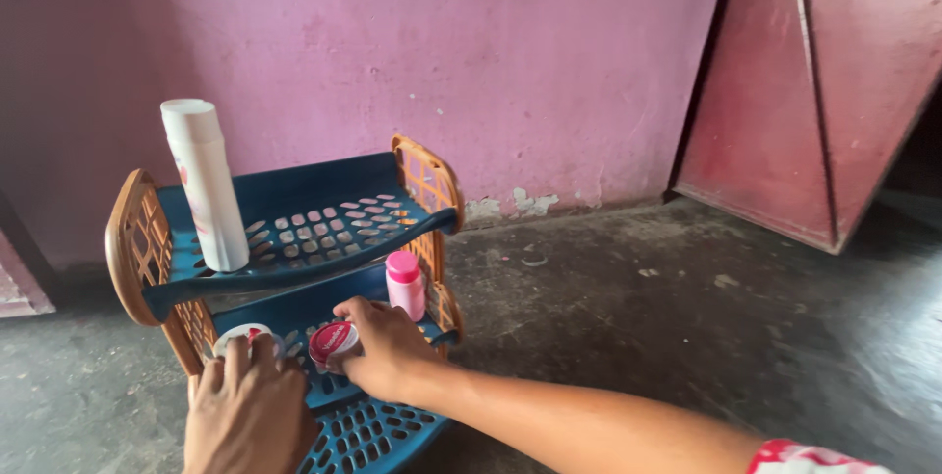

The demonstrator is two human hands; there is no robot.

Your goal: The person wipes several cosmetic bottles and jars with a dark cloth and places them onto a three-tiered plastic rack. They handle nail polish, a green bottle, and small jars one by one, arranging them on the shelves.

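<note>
Lower left of frame: right hand [385,348] grasps red jar [334,342], left hand [247,403] grips white-lidded jar [242,335], middle rack shelf [294,312]; placing step, next release needs flat seating.

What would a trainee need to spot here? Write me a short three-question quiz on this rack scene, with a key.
1. True or false: the tall white bottle stands upright on the top shelf of the blue rack.
2. Which thing does the right hand touch?
A. the small pink-capped bottle
B. the round red-lidded jar
C. the tall white bottle
3. Fill in: the left hand rests on a round container with a ____ lid on the middle shelf.

Key
1. True
2. B
3. white
</note>
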